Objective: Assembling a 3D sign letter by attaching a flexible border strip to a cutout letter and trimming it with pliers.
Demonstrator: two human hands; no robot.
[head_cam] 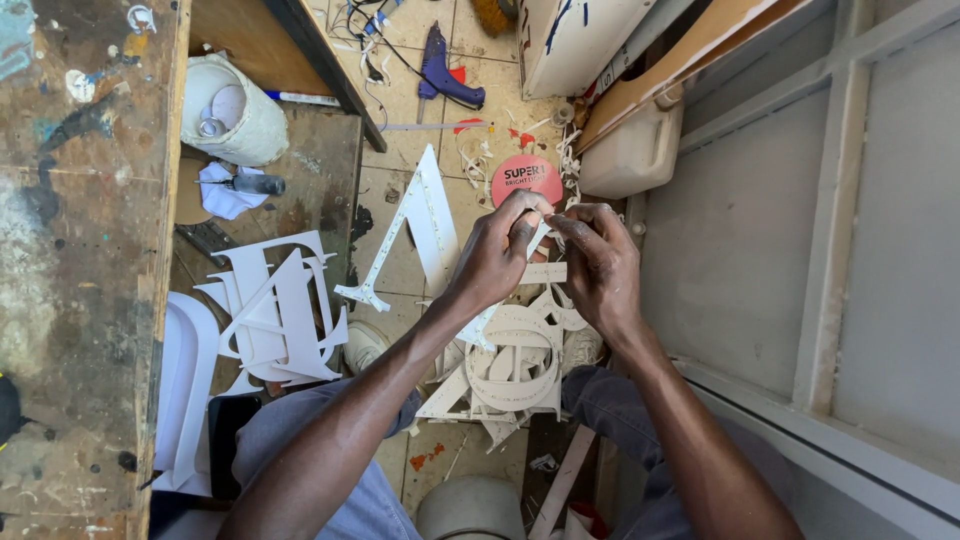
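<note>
Left hand (497,255): raised over the lap, fingers curled and pinched onto a small white strip-like plastic piece (540,236) held between both hands. Right hand (600,262): fingertips pressed together on the same piece from the other side; how much of it sits inside either grip cannot be told, since the fingers cover most of it.

Small white strip-like plastic piece: held in the air, above a heap of white cut-out letter shapes with curved bands (515,365) lying on the person's knees. Judged light, thin and fairly stiff, likely to flex or snap if bent hard; best taken by its edges with fingertips, as here.

Tall white cut-out letter with dotted strips along it (425,215): leaning just left of the hands, over the tiled floor.

Stack of flat white cut-out letters (275,315): on a low stained shelf (320,160), left.

Round pink printed lid or label (527,177): on the floor just beyond the hands.

Blue glue gun (440,72): on the floor, well apart, with cables.

White plastic jerrycan (630,150): beside the grey panelled wall, right.

Paint-stained wooden workbench (80,250): far left.
</note>
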